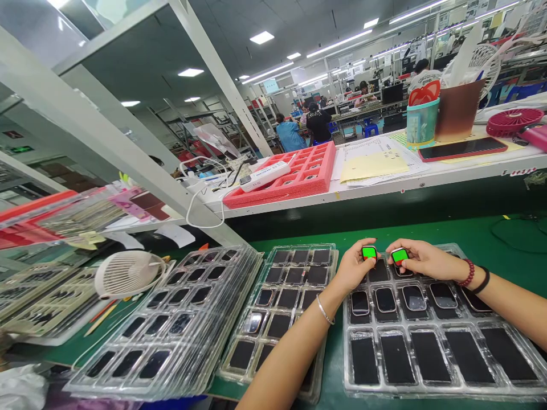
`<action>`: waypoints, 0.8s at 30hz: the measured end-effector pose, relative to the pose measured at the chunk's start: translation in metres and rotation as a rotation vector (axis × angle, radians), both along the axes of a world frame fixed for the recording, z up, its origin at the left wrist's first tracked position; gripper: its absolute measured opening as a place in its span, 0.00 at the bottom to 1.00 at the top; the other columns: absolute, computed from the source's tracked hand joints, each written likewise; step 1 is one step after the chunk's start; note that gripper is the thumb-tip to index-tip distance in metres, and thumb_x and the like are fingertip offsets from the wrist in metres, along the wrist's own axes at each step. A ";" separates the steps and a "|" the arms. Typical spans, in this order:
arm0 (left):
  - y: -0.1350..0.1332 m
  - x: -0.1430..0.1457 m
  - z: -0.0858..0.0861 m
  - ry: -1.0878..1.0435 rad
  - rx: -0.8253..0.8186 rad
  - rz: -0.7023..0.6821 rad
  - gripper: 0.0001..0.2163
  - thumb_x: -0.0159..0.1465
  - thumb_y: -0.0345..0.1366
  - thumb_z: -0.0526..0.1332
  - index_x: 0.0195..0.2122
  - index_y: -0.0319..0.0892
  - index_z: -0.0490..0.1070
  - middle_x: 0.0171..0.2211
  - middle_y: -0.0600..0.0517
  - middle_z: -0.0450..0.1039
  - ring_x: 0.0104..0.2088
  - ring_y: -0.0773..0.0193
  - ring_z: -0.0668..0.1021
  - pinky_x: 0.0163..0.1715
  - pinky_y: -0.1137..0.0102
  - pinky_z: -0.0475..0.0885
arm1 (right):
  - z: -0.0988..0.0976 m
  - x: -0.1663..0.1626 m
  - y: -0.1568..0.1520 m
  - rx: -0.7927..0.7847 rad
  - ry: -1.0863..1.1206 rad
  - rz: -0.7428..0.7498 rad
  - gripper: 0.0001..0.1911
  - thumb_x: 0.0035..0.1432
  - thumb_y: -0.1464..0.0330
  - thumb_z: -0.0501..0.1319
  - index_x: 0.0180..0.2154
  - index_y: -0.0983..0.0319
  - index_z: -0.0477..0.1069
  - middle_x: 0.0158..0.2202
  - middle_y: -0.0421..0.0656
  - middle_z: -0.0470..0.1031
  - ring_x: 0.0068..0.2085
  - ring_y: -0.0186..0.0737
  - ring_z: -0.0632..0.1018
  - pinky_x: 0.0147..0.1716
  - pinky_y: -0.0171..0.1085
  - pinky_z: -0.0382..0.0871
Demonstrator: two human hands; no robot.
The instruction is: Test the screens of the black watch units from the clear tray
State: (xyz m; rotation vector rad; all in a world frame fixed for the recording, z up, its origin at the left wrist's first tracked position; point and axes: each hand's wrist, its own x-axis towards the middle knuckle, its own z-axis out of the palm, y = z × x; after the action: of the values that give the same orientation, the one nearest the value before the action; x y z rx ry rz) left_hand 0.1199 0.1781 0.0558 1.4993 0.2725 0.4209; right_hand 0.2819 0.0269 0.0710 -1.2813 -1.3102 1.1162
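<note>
My left hand (355, 265) is closed on a smartwatch without a strap (369, 252), its screen lit green with red along the bottom. Beside it, my right hand (421, 259) grips a second smartwatch (400, 255) with a similar green and red screen. Both are held up above the far part of a clear plastic tray (348, 347). One row of that tray holds several dark-screened watches (385, 299); the nearest row shows black pockets. A middle tray (280, 298), partly behind my left forearm, carries a few watches among its black pockets.
A tall stack of clear trays (239, 307) with watches stands left, next to a white fan (128, 273). Above the green bench, a shelf (384, 191) bears a red foam tray (316, 165), papers, a phone (464, 149) and cups. A slanted white post (166, 176) crosses the left side.
</note>
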 end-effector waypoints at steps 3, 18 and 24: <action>0.000 0.000 0.001 -0.006 0.003 -0.001 0.23 0.52 0.31 0.65 0.50 0.38 0.64 0.32 0.50 0.73 0.32 0.66 0.72 0.35 0.71 0.65 | 0.000 0.001 0.000 0.013 -0.018 0.008 0.15 0.58 0.68 0.58 0.47 0.63 0.62 0.42 0.46 0.70 0.35 0.35 0.72 0.37 0.38 0.69; -0.002 -0.002 0.004 0.065 0.041 0.013 0.25 0.56 0.30 0.58 0.57 0.39 0.61 0.41 0.44 0.74 0.32 0.65 0.76 0.21 0.77 0.62 | 0.009 -0.002 -0.003 0.027 -0.117 -0.011 0.12 0.57 0.70 0.58 0.44 0.63 0.63 0.35 0.43 0.72 0.35 0.36 0.71 0.36 0.36 0.65; -0.002 -0.002 0.004 0.048 0.033 0.016 0.26 0.53 0.26 0.57 0.56 0.39 0.63 0.43 0.45 0.74 0.33 0.66 0.76 0.25 0.76 0.65 | 0.003 0.000 -0.002 0.025 -0.072 0.021 0.17 0.57 0.72 0.57 0.49 0.61 0.61 0.42 0.44 0.70 0.36 0.35 0.70 0.34 0.35 0.65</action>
State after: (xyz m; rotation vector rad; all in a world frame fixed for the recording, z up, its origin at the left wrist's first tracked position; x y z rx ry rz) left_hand 0.1180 0.1759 0.0600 1.5422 0.3170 0.4046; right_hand 0.2822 0.0248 0.0740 -1.3024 -1.3900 1.0733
